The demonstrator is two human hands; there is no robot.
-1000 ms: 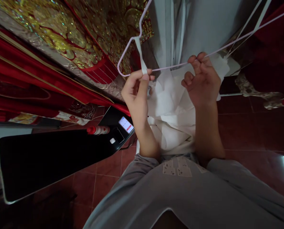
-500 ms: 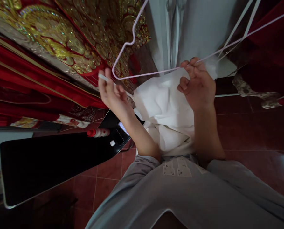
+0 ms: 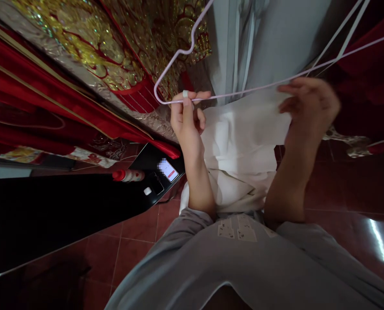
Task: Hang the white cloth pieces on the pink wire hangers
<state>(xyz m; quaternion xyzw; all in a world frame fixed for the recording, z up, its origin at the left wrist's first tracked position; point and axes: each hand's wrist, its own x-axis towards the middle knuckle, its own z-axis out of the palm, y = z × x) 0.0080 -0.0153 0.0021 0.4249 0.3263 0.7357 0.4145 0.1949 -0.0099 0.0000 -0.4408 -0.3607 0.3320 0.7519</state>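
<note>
A lilac wire clothes hanger (image 3: 243,92) stretches across the upper middle. My left hand (image 3: 190,125) pinches its lower bar near the left corner, and a small white strip (image 3: 185,93) shows at the fingers. My right hand (image 3: 311,105), blurred, is just below the bar farther right. Its fingers are apart, with nothing visible between them; whether they touch the bar I cannot tell. White straps (image 3: 346,34) loop over the hanger's right part. White cloth (image 3: 240,137) spreads below, between my forearms.
Gold-sequined red garments (image 3: 121,51) hang at left, and dark red fabric (image 3: 369,73) hangs at right. A black tabletop (image 3: 66,211) at lower left bears a red-capped bottle (image 3: 129,175), a lit phone (image 3: 168,170), a dark phone (image 3: 155,183) and a small white case (image 3: 147,190).
My left hand has moved right and taken hold of the hanger's bar. My right hand has let go of the bar and shifted right.
</note>
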